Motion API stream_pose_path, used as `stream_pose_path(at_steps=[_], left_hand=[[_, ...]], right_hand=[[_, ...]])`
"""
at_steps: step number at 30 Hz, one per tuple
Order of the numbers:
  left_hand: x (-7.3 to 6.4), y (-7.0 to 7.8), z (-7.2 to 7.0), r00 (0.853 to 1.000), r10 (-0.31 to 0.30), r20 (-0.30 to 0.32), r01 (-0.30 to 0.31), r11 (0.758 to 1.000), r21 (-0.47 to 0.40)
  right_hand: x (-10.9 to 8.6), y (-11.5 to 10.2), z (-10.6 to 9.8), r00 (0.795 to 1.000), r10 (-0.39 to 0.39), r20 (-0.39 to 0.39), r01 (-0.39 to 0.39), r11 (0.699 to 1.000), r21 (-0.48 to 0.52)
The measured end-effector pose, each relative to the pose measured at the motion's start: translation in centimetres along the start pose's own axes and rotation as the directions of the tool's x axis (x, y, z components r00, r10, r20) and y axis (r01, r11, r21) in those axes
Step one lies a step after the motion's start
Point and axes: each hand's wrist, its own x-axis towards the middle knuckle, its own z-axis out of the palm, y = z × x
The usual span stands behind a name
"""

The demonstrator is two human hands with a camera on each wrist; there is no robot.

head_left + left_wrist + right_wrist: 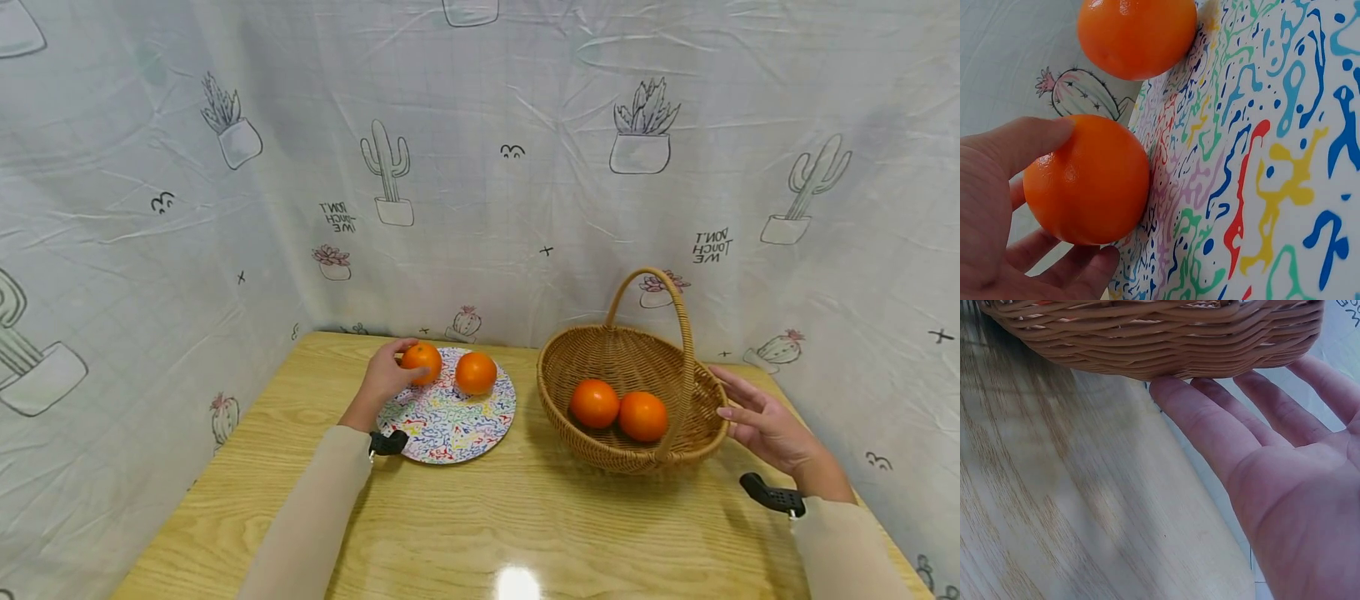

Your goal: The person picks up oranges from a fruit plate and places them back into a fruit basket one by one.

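My left hand (pixel 386 379) grips an orange (pixel 1088 181) at the left side of a round, multicoloured patterned board (pixel 450 433), thumb on one side and fingers curled round the other. A second orange (pixel 476 373) sits on the same board, just right of the held one. To the right stands a wicker basket (pixel 561 358) with a tall arched handle. Inside it two oranges (pixel 595 403) lie side by side. My right hand (pixel 776 429) rests against the basket's right side, its fingers extended and touching the wicker in the right wrist view.
Both things stand on a wooden table (pixel 450 525), towards its far edge. A pale cloth (pixel 480 200) printed with potted cacti hangs behind and along the sides. The basket's handle (pixel 684 333) arches above its opening.
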Motion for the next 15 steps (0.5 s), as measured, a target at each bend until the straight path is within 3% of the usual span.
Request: stream_pose_path(at_steps=[6,15], left_hand=[[-0.08,-0.05,0.03,1.000,-0.007,-0.015,0.007,1.000,0.003],[-0.23,0.17,0.10,0.999,-0.017,-0.036,0.017,1.000,-0.007]], right_hand=[[0.08,-0.04,0.03,0.999,0.001,0.032,-0.001,1.000,0.024],[-0.23,-0.17,-0.10,1.000,0.020,-0.002,-0.020,0.999,-0.034]])
